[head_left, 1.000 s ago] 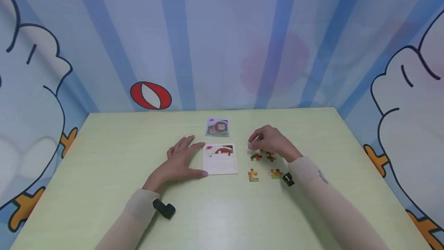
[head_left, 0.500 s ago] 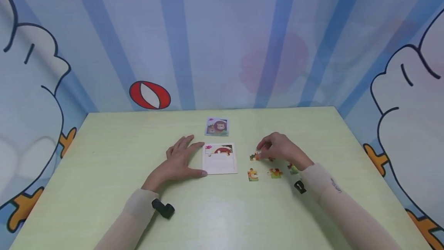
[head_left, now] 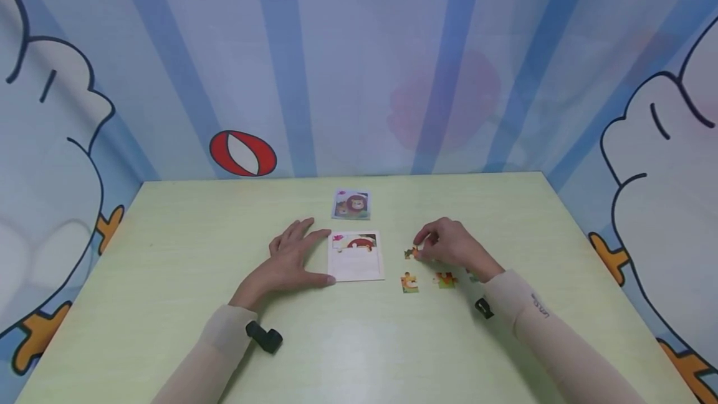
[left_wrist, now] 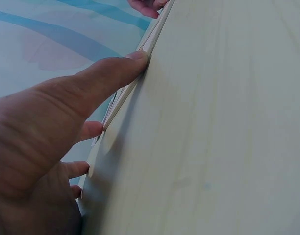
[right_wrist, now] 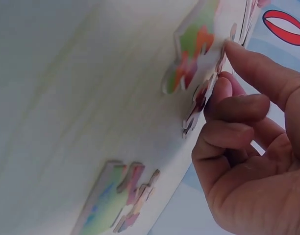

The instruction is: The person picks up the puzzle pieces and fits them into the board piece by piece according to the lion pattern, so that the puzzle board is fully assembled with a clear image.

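A square puzzle board [head_left: 356, 267] lies mid-table, its top part filled with picture pieces and the lower part bare white. My left hand [head_left: 288, 260] is spread beside it, thumb at the near left corner and index finger at the far left corner. To the right of the board my right hand [head_left: 454, 245] has thumb and index fingertips on a jigsaw piece [head_left: 411, 254], pinching it at the table. Nearer me lie two more jigsaw pieces, an orange-green one [head_left: 409, 282] and another one [head_left: 445, 280]. A green piece [right_wrist: 103, 205] shows near the right wrist.
Behind the board lies a small picture card [head_left: 351, 204] with a lion on it. The pale wooden table [head_left: 185, 229] meets a blue striped backdrop [head_left: 359, 80] at its far edge. A dark wrist camera [head_left: 266, 338] sits on the left sleeve.
My right hand has moved slightly right and toward me, over the loose pieces, and its fingertips have come onto one. The left hand stays at the board.
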The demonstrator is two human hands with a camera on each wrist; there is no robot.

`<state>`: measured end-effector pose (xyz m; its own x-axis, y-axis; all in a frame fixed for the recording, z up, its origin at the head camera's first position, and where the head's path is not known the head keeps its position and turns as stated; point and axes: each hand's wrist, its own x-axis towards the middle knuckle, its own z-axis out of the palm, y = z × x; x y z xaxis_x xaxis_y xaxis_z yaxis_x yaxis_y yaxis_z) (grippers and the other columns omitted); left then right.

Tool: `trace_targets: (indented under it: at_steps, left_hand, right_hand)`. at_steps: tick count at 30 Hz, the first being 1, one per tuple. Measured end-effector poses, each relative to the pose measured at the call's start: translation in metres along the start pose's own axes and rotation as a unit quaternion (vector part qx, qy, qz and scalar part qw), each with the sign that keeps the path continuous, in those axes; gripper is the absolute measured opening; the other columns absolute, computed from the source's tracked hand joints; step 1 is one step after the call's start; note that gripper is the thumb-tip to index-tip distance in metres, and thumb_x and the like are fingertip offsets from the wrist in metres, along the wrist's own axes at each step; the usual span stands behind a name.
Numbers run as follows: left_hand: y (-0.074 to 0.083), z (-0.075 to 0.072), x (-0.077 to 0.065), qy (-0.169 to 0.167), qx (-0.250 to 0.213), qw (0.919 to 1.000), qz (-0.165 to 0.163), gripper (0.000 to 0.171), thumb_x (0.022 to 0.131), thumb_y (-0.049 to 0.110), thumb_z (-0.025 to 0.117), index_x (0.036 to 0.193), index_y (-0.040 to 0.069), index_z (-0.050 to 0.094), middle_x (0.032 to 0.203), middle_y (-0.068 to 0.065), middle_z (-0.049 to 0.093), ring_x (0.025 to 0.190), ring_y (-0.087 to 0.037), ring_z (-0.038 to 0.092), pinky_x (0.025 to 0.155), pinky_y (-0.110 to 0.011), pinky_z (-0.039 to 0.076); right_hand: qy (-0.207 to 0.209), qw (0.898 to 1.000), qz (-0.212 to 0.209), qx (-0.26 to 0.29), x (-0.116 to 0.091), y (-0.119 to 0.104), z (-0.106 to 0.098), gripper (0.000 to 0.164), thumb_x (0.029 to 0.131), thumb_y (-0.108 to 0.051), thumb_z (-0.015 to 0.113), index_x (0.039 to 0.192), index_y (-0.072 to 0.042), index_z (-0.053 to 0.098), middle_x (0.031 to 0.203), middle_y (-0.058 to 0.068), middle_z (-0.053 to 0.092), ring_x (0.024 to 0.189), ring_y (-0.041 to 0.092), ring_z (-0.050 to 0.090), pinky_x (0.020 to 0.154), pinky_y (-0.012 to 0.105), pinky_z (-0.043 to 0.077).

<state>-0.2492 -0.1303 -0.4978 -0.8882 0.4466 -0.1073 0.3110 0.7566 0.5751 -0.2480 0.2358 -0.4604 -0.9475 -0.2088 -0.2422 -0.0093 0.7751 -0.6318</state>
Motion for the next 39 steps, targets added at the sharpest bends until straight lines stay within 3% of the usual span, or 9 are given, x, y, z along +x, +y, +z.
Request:
trace_targets:
  at_steps: [9,19,27,34,39]
  left_hand:
    - [-0.0002,0.0008,0.0005,-0.002,-0.007,1.0,-0.003,0.099,0.081,0.048,0.091,0.165,0.028,0.043,0.182,-0.012,0.014,0.168,-0.042,0.004,0.129,-0.074,0.008]
    - [-0.0002,-0.0004,0.0004,-0.002,-0.005,1.0,-0.001,0.099,0.082,0.048,0.091,0.165,0.028,0.043,0.182,-0.012,0.014,0.168,-0.041,0.004,0.129,-0.073,0.008]
    - [-0.0008,-0.0004,-0.0003,0.0,-0.002,1.0,0.001,0.098,0.082,0.049,0.09,0.165,0.028,0.043,0.182,-0.013,0.015,0.168,-0.043,0.005,0.128,-0.074,0.009]
    - [-0.0008,0.0004,-0.0005,-0.001,-0.002,1.0,-0.001,0.098,0.082,0.049,0.091,0.165,0.028,0.043,0.182,-0.013,0.014,0.169,-0.042,0.004,0.128,-0.074,0.009]
    - [-0.0005,0.0002,0.0,-0.001,0.001,1.0,-0.001,0.098,0.082,0.05,0.09,0.165,0.029,0.042,0.182,-0.013,0.014,0.168,-0.042,0.004,0.128,-0.075,0.009]
  right_hand:
    - [0.009,1.0,-0.005,-0.008,0.0024,0.0017,0.004,0.017,0.093,-0.017,0.082,0.108,-0.01,0.079,0.081,0.004,0.069,0.071,0.017,0.057,0.068,0.031,0.046]
    - [0.03,0.999,-0.012,-0.011,-0.0005,-0.0003,0.0055,0.016,0.091,-0.015,0.085,0.099,-0.013,0.071,0.096,0.006,0.073,0.086,0.02,0.064,0.076,0.033,0.05]
    - [0.043,0.998,-0.005,0.047,-0.0029,-0.0006,0.003,0.011,0.092,-0.021,0.085,0.098,-0.017,0.076,0.094,0.005,0.075,0.079,0.022,0.064,0.066,0.033,0.052]
    - [0.034,0.995,-0.009,0.094,-0.0026,-0.0029,-0.0021,0.02,0.096,-0.026,0.082,0.113,-0.017,0.078,0.101,0.008,0.079,0.073,0.027,0.068,0.065,0.038,0.055]
    - [0.019,0.992,-0.007,0.128,-0.0019,-0.0059,-0.0039,0.023,0.097,-0.029,0.081,0.118,-0.018,0.078,0.103,0.012,0.08,0.061,0.027,0.059,0.058,0.038,0.05]
